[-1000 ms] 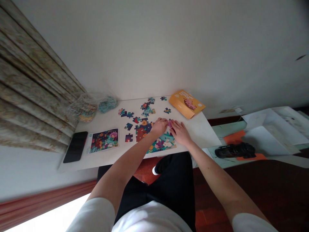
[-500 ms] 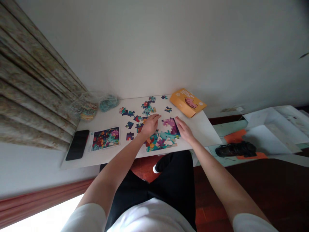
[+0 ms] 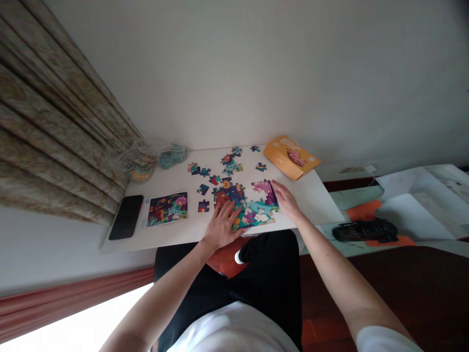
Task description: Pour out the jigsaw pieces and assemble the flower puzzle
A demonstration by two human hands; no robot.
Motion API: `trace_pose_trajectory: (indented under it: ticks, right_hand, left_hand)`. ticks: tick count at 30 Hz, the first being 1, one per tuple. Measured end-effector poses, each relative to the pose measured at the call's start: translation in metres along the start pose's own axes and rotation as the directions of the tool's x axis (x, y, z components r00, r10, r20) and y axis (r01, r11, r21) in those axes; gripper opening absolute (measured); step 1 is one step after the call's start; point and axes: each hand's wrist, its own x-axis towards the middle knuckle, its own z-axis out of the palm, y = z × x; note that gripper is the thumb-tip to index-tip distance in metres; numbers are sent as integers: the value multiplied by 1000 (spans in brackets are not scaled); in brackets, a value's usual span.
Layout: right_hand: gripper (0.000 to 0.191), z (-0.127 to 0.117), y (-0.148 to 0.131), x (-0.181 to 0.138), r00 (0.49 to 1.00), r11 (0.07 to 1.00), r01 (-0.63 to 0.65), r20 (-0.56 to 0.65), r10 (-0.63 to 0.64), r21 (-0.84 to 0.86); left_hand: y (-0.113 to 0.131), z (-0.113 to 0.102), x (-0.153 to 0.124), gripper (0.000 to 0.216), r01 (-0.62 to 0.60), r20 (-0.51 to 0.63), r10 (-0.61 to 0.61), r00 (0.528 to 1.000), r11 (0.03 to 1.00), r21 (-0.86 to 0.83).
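Note:
A partly joined jigsaw puzzle (image 3: pixel 252 213) lies near the table's front edge, with rabbits along its lower part and a gap in its upper middle. My left hand (image 3: pixel 223 226) rests flat on its lower left corner, fingers spread and covering some pieces. Along the puzzle's right edge lies my right hand (image 3: pixel 286 199), fingers stretched out and touching the purple side. Several loose puzzle pieces (image 3: pixel 203 206) are scattered to the left and behind. Left of them sits the printed reference picture (image 3: pixel 167 209).
A black phone (image 3: pixel 126 217) lies at the table's left end. Clear bags of pieces (image 3: pixel 172 155) stand by the curtain (image 3: pixel 54 122). An orange puzzle box (image 3: pixel 291 157) is at the back right. Beyond the table are a black camera-like object (image 3: pixel 364 230) and an open white box (image 3: pixel 414 205).
My left hand has drawn back from the puzzle's upper part to its lower left corner and spread flat. My right hand stays at the right edge. The view has shifted slightly.

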Motion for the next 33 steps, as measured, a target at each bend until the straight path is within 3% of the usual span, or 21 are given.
trace_pose_trajectory:
  ticks: [11,20,24,33]
  right_hand:
    - [37,0,-13,-2,996,995,70,-48,-74,-77]
    - [31,0,-11,-4,992,998,51,-116,-47,33]
    - [29,0,-9,-7,993,999,-5,-118,9,40]
    - [34,-5,-16,-21,997,995,39,-57,-44,-91]
  left_hand:
    - [1,0,1,65,52,26,-51,998,998,-19]
    - [2,-2,1,64,64,21,-63,998,997,-33]
    - [2,-1,1,64,63,19,-63,998,998,-26]
    - [5,-4,1,62,54,8,-54,999,998,-17]
